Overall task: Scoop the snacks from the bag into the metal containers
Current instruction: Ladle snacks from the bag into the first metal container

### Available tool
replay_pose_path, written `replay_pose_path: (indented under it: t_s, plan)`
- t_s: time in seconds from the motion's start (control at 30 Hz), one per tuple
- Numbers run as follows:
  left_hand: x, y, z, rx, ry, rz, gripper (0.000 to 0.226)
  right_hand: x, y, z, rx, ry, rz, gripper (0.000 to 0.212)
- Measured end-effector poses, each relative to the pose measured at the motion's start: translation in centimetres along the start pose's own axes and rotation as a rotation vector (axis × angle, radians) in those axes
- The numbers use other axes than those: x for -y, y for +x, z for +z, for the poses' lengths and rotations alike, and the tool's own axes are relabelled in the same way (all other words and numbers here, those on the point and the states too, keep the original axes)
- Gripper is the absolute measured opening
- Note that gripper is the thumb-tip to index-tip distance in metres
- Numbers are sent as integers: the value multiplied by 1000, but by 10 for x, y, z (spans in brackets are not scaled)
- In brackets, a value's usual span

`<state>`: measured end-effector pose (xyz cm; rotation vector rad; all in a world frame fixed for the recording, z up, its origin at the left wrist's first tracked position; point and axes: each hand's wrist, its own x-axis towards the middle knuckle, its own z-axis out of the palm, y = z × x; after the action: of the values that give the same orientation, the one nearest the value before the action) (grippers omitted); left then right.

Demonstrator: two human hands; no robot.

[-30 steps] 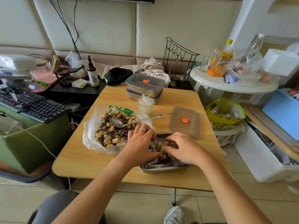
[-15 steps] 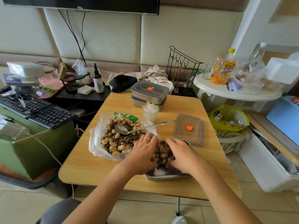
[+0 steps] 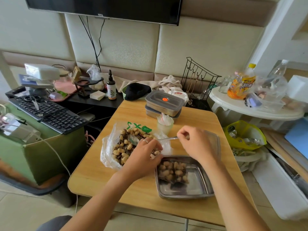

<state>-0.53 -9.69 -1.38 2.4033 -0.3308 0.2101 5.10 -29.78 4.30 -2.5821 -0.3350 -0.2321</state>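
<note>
A clear plastic bag (image 3: 108, 147) of peanuts and sunflower seeds lies open on the wooden table (image 3: 100, 177). A metal spoon (image 3: 134, 140) lies with its bowl in the snacks. My right hand (image 3: 196, 144) pinches the end of the spoon's handle. My left hand (image 3: 143, 157) lies over the bag's right edge, fingers curled down onto the plastic. In front of my right hand sits an open metal container (image 3: 198, 189) with a heap of peanuts (image 3: 173, 170) in its left part. Its lid (image 3: 215, 140) lies behind, partly hidden by my right hand.
Two lidded metal containers (image 3: 164, 104) are stacked at the table's far edge, a small plastic cup (image 3: 165, 125) in front of them. A keyboard (image 3: 48, 112) lies to the left. A white side table (image 3: 250, 107) with bottles and a yellow waste bag (image 3: 245, 135) stand on the right.
Both hands have left the container. My right hand moved back and took the spoon's handle. My left hand moved onto the bag's edge. The camera view tilted up.
</note>
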Motion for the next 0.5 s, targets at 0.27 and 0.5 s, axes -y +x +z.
replay_pose_path:
  t_s: [0.27,0.5]
  plan:
    - [32,2,-15,-81,70,-107,10,18,58,65,-77,20,53,24]
    - [45,7,-33,-109,50,-105,13,19,75,79,-85,85,145,9]
